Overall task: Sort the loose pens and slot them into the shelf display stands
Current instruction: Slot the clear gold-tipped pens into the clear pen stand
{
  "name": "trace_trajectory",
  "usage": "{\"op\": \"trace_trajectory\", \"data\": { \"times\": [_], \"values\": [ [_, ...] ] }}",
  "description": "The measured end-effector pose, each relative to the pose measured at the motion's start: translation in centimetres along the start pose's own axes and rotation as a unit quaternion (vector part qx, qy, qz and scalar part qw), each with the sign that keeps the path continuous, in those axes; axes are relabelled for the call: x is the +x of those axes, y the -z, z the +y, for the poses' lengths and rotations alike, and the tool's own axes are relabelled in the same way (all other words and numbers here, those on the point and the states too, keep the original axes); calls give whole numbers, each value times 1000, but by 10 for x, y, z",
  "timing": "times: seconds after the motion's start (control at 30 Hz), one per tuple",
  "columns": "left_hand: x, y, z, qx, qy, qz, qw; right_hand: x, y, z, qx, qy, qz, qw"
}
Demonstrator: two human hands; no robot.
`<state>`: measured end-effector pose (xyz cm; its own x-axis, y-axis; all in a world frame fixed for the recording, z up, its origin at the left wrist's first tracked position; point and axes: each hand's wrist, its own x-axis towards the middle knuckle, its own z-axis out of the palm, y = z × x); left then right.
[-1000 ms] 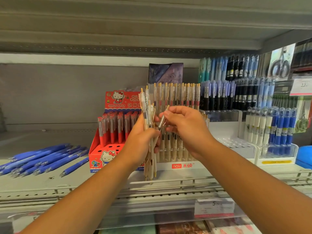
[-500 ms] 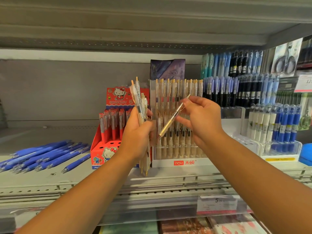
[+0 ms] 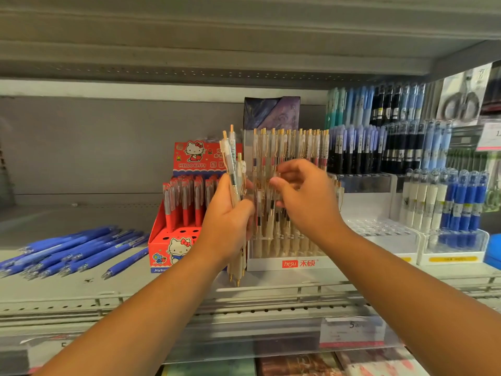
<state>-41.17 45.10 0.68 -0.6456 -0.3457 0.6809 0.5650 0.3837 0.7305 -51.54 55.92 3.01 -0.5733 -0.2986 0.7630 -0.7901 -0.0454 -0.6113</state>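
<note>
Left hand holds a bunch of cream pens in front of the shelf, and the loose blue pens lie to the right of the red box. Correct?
Not quite. The head view shows the loose blue pens lying left of the red box. The left hand does hold the cream pens.

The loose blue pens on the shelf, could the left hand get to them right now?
Probably not yet: the left hand is full of cream pens. The blue pens lie in the open on its side, nothing over them.

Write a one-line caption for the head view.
Left hand grips a bundle of cream pens; right hand reaches into the clear display stand.
</note>
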Motion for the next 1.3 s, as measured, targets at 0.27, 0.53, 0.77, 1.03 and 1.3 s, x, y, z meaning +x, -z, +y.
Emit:
{"op": "trace_trajectory", "data": {
  "times": [0.27, 0.53, 0.77, 1.03, 1.3],
  "values": [
    [-2, 1, -2, 12, -12, -9, 1000, -16, -6, 13, -25, -7, -55, 998],
    [-2, 0, -1, 6, -9, -5, 1000, -16, 2, 13, -80, 15, -47, 996],
    [-4, 0, 0, -30, 4, 9, 1000, -14, 9, -5, -105, 43, -19, 993],
    [-4, 0, -1, -51, -14, 1, 999, -26, 5, -25, -14, 12, -169, 985],
    [-3, 0, -4, -42, 0, -22, 999, -29, 4, -22, -42, 12, -175, 984]
  ]
}}
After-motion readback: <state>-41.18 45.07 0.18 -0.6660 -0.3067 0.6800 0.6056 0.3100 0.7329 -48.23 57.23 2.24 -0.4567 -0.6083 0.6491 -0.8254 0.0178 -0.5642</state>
